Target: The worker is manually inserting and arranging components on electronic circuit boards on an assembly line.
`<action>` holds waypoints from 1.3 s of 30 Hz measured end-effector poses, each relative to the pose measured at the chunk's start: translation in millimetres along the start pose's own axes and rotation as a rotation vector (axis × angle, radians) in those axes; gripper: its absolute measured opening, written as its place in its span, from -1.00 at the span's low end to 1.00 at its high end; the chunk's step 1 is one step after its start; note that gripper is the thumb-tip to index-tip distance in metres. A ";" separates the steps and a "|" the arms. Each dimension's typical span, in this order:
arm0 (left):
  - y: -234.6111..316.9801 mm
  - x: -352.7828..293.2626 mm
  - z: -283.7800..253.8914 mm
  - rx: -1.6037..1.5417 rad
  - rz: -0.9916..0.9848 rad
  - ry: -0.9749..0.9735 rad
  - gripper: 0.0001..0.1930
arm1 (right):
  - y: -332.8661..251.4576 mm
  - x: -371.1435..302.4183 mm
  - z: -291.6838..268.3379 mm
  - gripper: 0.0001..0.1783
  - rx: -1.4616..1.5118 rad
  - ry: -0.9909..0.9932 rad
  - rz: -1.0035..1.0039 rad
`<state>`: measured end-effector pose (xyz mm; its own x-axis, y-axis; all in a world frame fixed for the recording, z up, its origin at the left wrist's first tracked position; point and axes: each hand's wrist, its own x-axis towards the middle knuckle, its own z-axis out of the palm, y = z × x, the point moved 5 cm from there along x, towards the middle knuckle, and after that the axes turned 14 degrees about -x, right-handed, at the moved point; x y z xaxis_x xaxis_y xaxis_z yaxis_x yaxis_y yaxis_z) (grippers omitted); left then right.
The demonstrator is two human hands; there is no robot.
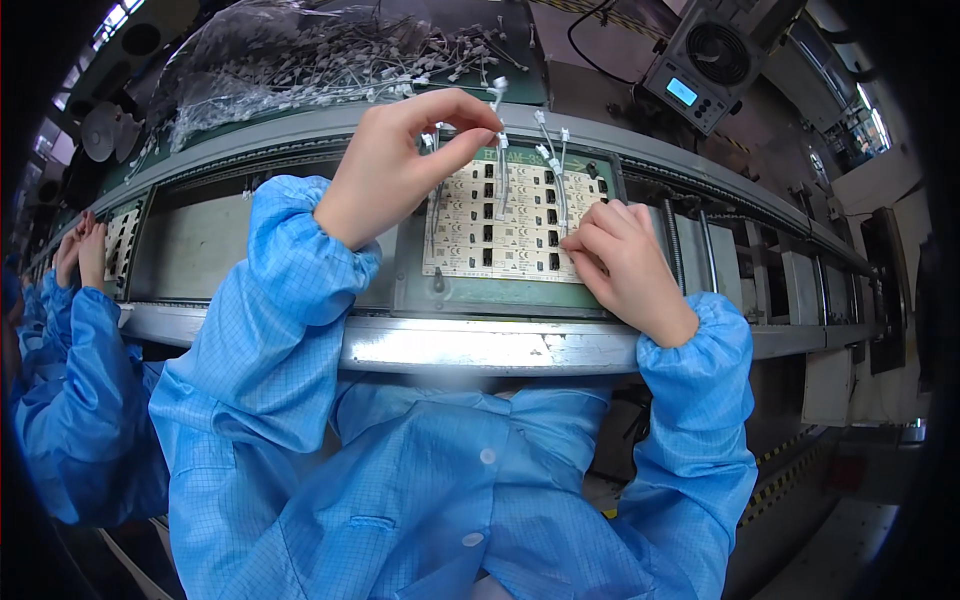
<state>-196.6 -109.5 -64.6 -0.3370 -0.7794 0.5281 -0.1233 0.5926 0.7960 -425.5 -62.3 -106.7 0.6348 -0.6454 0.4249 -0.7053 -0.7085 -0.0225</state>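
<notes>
A panel of white circuit boards (515, 262) with rows of black connectors lies on a green carrier plate (500, 291) in front of me. My left hand (415, 150) is over the panel's far left part, thumb and forefinger pinched on a short cable with white plugs (503, 150). My right hand (622, 258) bends over the right side of the panel, its fingertips pressed together at a black connector. A second white cable (558, 175) runs down toward those fingertips; whatever they grip is hidden. More cable ends stand up along the panel's far edge.
A clear plastic bag (260, 60) with a heap of white cables lies beyond the metal rail (480, 346) and conveyor. At the far right stands a grey device with a fan and lit screen (682, 92). On the left, a co-worker's hands (85, 250) work at another panel.
</notes>
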 end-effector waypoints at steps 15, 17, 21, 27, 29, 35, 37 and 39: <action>19.7 -37.9 42.4 0.617 0.427 -0.123 -0.81 | 4.9 5.4 -5.1 -0.64 -0.156 -0.144 0.034; 21.2 -36.5 43.3 0.651 0.434 -0.103 -0.81 | 11.1 8.3 -7.7 -0.63 -0.101 -0.175 0.055; 16.7 -49.2 54.1 0.700 0.314 -0.129 -0.84 | 26.0 35.8 -15.2 -0.63 0.010 -0.047 0.109; 17.3 -50.8 70.9 0.817 0.165 -0.116 -0.88 | 74.8 129.5 34.8 -0.75 -0.235 0.076 0.172; 17.4 -52.1 72.7 0.817 0.144 -0.111 -0.90 | 89.1 161.2 67.2 -0.74 -0.216 0.029 0.230; 10.3 -48.4 70.5 0.712 -0.059 -0.108 -0.95 | 93.9 208.7 111.6 -0.75 -0.083 -0.089 0.309; 11.7 -41.4 67.7 0.690 -0.067 -0.134 -0.95 | 89.4 210.5 117.5 -0.75 -0.075 -0.081 0.333; 12.8 -40.7 59.9 0.689 -0.072 -0.143 -0.97 | 76.8 216.9 113.5 -0.74 -0.104 -0.083 0.334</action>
<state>-240.4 -58.1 -93.6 -0.4189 -0.8152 0.3999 -0.6969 0.5710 0.4340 -306.2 -289.1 -118.9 0.3840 -0.8604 0.3350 -0.9039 -0.4244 -0.0538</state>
